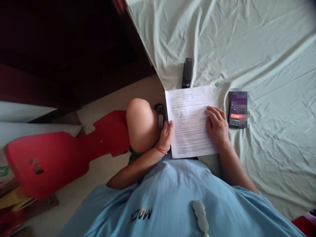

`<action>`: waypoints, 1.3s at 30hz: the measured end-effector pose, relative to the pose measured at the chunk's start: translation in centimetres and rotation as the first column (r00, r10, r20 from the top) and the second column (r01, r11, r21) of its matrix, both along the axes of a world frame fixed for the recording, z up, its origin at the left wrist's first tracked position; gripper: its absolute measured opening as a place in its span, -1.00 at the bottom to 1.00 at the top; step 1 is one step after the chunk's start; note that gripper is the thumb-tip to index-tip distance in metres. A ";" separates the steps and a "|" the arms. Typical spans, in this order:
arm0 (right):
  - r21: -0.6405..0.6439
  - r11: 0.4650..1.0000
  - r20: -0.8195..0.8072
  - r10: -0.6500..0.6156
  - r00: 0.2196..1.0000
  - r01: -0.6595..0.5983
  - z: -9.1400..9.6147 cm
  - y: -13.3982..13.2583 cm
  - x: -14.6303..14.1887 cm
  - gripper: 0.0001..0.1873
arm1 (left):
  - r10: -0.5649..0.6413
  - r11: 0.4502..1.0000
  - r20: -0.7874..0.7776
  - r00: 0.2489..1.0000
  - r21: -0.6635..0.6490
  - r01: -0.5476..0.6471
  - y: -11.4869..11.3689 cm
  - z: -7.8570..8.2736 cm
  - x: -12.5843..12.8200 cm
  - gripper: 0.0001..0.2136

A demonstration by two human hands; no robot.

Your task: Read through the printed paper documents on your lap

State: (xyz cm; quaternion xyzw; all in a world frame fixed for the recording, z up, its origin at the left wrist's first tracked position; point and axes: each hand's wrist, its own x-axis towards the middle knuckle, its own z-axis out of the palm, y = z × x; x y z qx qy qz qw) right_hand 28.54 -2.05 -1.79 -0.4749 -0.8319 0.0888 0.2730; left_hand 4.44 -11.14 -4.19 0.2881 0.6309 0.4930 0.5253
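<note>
A white printed sheet of paper [190,123] lies between my hands, partly over the bed edge and my lap; whether more sheets lie under it I cannot tell. My left hand [166,135], with a red string at the wrist, is closed on the paper's left edge, thumb in front and other fingers hidden. On the right side of the page rests my right hand [217,124], its thumb and slightly bent fingers on top of the print. Just beyond the top edge lies a black stapler [188,71], its near end touching or slightly under the paper.
A phone [236,112] with a lit, partly blurred screen lies right of my right hand. Pale green wrinkled cloth [276,98] covers the bed. To the left are a red plastic chair [56,161], my bent knee [142,123] and dark furniture [61,49].
</note>
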 end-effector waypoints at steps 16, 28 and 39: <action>-0.049 0.999 -0.024 0.009 1.000 -0.010 0.2 0.0 -0.2 -0.61 | 0.021 0.997 0.270 0.963 -0.079 0.001 -0.9 -0.5 0.5 -0.21; -0.105 0.994 -0.050 -0.020 0.999 0.014 0.4 0.2 -0.4 -0.65 | 0.043 0.978 0.490 0.871 -0.198 0.064 -0.5 -0.4 0.2 -0.35; -0.135 0.946 -0.001 -0.297 0.955 0.294 0.5 -0.7 -0.1 -0.52 | 0.002 0.979 0.415 0.910 -0.186 0.083 -0.6 -0.1 0.1 -0.33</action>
